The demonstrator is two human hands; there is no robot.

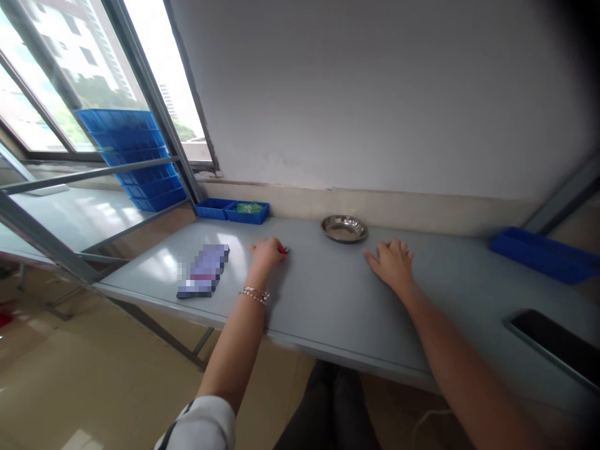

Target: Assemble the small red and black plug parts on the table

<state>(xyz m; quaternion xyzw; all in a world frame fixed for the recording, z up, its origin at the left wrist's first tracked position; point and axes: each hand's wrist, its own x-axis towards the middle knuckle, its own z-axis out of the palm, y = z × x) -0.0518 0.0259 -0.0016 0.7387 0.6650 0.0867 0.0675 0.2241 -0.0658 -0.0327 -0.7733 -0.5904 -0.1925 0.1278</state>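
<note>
Head camera looks down on a long grey counter (328,300) with a smooth, slightly glossy top that runs along a pale wall. The left hand (266,251) rests on the counter with its fingers curled and pressed together over a small red thing (283,250), of which only a sliver shows at the fingertips; its shape cannot be told. A thin beaded bracelet (254,294) circles that wrist. The right hand (392,262) lies flat and spread on the bare surface, holding nothing, just near of a shallow round metal dish (344,227), shiny and apparently empty, which stands between the two hands and a little farther off. As a judgement, the work is at the pick-up stage: the left fingers seem to be closing on the red piece, and lifting it would call for a fine pinch, since it sits low against the flat top. To the left lies a blurred flat rectangle (203,271); beyond it, two small blue plastic trays (232,210) sit against the wall, one with something green inside. A stack of blue crates (131,156) leans by the window, another blue tray (544,253) sits far right, and a dark flat slab (557,344) lies at the near right edge.
</note>
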